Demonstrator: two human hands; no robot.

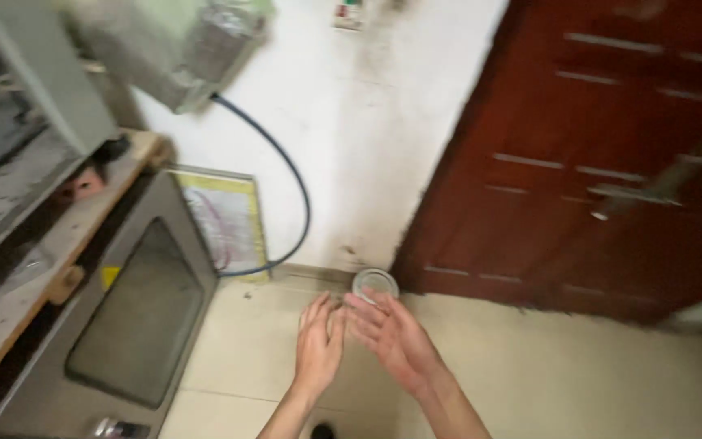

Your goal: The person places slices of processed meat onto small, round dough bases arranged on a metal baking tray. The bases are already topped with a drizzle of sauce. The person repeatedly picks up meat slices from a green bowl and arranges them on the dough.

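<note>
At far left, grey oven door (136,325) with dark glass; beside it, left hand (319,341) and right hand (392,335), both empty, open and flat, fingertips meeting just below small round glass jar (375,283) on tiled floor (578,382); red-brown wooden door (603,154) at right.

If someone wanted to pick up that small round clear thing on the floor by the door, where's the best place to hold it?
Probably by its rim, from above. The round clear container sits low and flat on the floor tiles, close to the wall, so fingers on opposite sides of the rim suit it. The right hand is nearest.
</note>
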